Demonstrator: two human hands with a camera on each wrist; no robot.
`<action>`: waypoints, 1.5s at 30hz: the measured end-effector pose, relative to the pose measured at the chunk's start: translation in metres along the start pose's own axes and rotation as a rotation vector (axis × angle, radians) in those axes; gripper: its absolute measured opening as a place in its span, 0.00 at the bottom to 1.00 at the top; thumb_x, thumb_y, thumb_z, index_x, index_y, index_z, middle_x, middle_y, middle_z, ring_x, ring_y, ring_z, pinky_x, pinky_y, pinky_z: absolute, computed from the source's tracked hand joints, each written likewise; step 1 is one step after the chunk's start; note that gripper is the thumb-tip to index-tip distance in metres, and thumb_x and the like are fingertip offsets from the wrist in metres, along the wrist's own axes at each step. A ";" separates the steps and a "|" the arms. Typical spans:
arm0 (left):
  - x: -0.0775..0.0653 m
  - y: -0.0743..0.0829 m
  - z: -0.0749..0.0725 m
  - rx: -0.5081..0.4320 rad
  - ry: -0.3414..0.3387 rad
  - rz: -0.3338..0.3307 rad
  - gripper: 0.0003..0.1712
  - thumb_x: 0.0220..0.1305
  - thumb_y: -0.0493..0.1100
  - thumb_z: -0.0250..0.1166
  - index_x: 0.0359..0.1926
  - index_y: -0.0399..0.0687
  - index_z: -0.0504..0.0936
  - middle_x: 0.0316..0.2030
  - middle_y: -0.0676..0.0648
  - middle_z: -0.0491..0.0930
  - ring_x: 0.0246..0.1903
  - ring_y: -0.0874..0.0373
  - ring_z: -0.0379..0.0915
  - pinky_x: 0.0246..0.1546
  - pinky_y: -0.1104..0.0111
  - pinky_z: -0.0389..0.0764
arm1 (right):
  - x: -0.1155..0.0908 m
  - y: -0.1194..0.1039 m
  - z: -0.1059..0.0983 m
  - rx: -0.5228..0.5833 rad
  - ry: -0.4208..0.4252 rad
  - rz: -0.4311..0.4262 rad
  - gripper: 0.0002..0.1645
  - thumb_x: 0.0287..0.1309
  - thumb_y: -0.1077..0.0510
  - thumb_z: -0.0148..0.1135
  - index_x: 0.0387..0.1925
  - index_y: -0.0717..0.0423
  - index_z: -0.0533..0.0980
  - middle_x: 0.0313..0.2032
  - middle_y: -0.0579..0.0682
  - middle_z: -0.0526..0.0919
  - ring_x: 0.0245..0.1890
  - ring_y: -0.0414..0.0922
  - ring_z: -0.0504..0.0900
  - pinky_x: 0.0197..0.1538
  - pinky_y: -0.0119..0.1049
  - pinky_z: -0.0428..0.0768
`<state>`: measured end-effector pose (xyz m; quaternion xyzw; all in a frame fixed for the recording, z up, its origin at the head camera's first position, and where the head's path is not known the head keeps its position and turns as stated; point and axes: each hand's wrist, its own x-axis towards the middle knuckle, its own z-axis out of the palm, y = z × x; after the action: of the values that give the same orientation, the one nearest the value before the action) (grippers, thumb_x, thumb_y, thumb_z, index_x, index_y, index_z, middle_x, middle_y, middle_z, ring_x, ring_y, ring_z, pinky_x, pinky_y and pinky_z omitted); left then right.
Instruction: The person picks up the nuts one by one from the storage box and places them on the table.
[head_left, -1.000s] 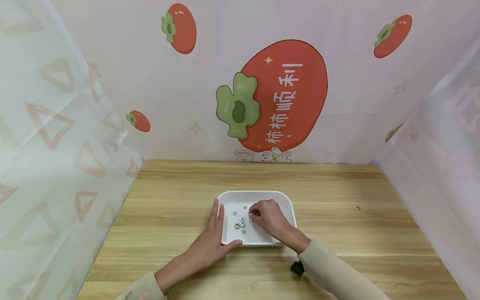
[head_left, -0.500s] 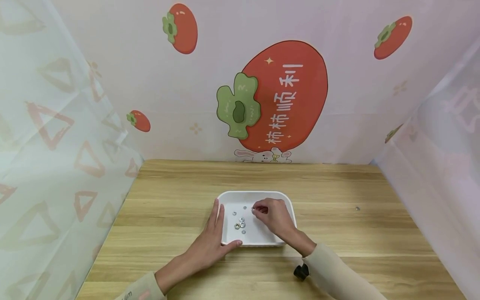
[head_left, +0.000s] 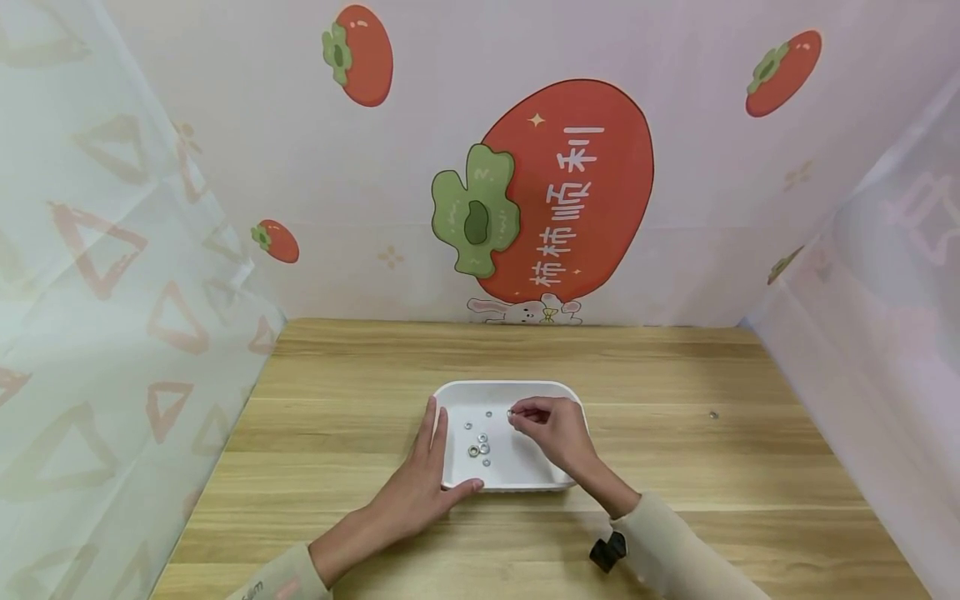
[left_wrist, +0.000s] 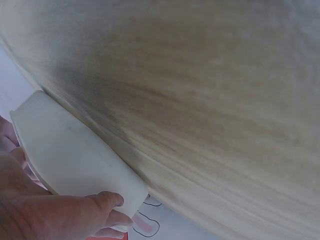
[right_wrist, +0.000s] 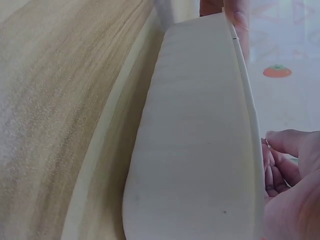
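Observation:
In the head view, a white tray (head_left: 525, 475) stands on the wooden table with several small metal nuts (head_left: 483, 448) lying loose in its left half. My left hand (head_left: 427, 471) rests at the tray's left side, its fingers straight along the edge and its thumb on the front rim. In the left wrist view, the left thumb (left_wrist: 107, 199) lies against the tray's outer wall. My right hand (head_left: 551, 429) is over the tray's right half and pinches a small metal nut (head_left: 511, 412) between thumb and fingertips. The right wrist view shows only a sliver of this nut (right_wrist: 267, 143).
One more small metal nut (head_left: 713, 415) lies on the table (head_left: 675, 475) to the right of the tray. A black device (head_left: 608, 552) sits by the right sleeve. A patterned white sheet (head_left: 360, 275) walls the back and both sides.
My right hand has shifted a little to the right and back within the tray, carrying the pinched nut away from the others. The left hand and tray have stayed put.

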<state>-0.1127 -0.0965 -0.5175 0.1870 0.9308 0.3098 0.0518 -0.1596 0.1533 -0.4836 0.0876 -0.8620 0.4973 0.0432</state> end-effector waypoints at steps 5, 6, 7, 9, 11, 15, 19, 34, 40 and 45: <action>0.000 0.001 0.000 -0.005 -0.001 0.000 0.69 0.67 0.72 0.66 0.85 0.36 0.38 0.85 0.41 0.23 0.80 0.38 0.50 0.70 0.48 0.72 | -0.001 0.004 -0.002 0.052 0.003 0.028 0.04 0.59 0.66 0.77 0.35 0.56 0.91 0.31 0.47 0.91 0.31 0.39 0.86 0.37 0.28 0.83; 0.000 0.001 0.000 -0.005 0.000 -0.001 0.69 0.67 0.72 0.66 0.85 0.36 0.38 0.85 0.41 0.24 0.80 0.38 0.50 0.70 0.48 0.72 | -0.001 0.005 -0.002 0.057 0.003 0.033 0.04 0.59 0.66 0.77 0.36 0.56 0.91 0.31 0.47 0.91 0.31 0.39 0.87 0.37 0.28 0.83; 0.000 0.001 0.000 -0.004 0.001 -0.002 0.69 0.67 0.72 0.66 0.85 0.36 0.38 0.85 0.41 0.24 0.80 0.38 0.50 0.70 0.48 0.72 | -0.001 0.006 -0.003 0.064 0.003 0.038 0.04 0.59 0.66 0.77 0.36 0.55 0.91 0.31 0.47 0.91 0.32 0.39 0.87 0.37 0.28 0.84; 0.000 0.000 0.000 -0.005 0.003 -0.004 0.69 0.67 0.72 0.67 0.85 0.37 0.39 0.85 0.41 0.24 0.80 0.37 0.51 0.70 0.48 0.72 | -0.002 0.007 -0.004 0.079 0.002 0.049 0.04 0.60 0.66 0.76 0.36 0.56 0.91 0.32 0.47 0.91 0.32 0.39 0.87 0.38 0.27 0.84; 0.000 0.000 0.000 -0.009 0.006 -0.003 0.68 0.67 0.71 0.67 0.85 0.36 0.39 0.85 0.41 0.24 0.80 0.37 0.51 0.69 0.47 0.72 | -0.003 0.008 -0.006 0.090 0.003 0.056 0.04 0.60 0.66 0.76 0.37 0.56 0.91 0.33 0.49 0.91 0.33 0.39 0.88 0.38 0.27 0.84; 0.000 0.000 0.000 -0.008 0.009 0.000 0.68 0.67 0.71 0.67 0.85 0.36 0.39 0.85 0.40 0.25 0.80 0.37 0.51 0.69 0.47 0.72 | -0.004 0.007 -0.012 0.111 0.008 0.057 0.05 0.60 0.66 0.76 0.38 0.58 0.90 0.34 0.51 0.92 0.34 0.41 0.89 0.39 0.27 0.85; 0.000 0.001 0.001 -0.003 0.010 -0.003 0.68 0.67 0.71 0.67 0.85 0.37 0.39 0.85 0.40 0.25 0.80 0.37 0.52 0.69 0.48 0.72 | -0.004 0.007 -0.017 0.118 0.012 0.051 0.05 0.61 0.65 0.76 0.39 0.59 0.90 0.35 0.52 0.92 0.34 0.42 0.89 0.38 0.27 0.85; -0.001 0.001 0.000 -0.009 0.004 -0.019 0.69 0.67 0.72 0.67 0.85 0.38 0.39 0.85 0.41 0.24 0.80 0.37 0.51 0.69 0.47 0.73 | -0.006 0.009 -0.040 0.162 0.041 0.107 0.06 0.61 0.65 0.76 0.41 0.60 0.90 0.36 0.54 0.92 0.40 0.63 0.89 0.37 0.30 0.85; -0.001 0.001 0.001 -0.017 -0.001 -0.030 0.69 0.66 0.70 0.68 0.85 0.39 0.38 0.85 0.46 0.21 0.80 0.39 0.49 0.69 0.48 0.72 | -0.005 0.013 -0.051 0.126 0.057 0.117 0.08 0.62 0.64 0.76 0.43 0.61 0.90 0.38 0.55 0.92 0.40 0.61 0.89 0.39 0.30 0.86; -0.002 0.002 0.001 -0.016 -0.005 -0.034 0.69 0.67 0.69 0.69 0.85 0.41 0.36 0.85 0.45 0.21 0.81 0.39 0.49 0.69 0.48 0.72 | -0.006 0.017 -0.062 0.111 0.081 0.120 0.09 0.62 0.63 0.76 0.44 0.62 0.89 0.38 0.56 0.92 0.39 0.57 0.89 0.40 0.33 0.87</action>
<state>-0.1105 -0.0954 -0.5173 0.1715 0.9311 0.3160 0.0611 -0.1581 0.2156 -0.4676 0.0179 -0.8343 0.5492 0.0435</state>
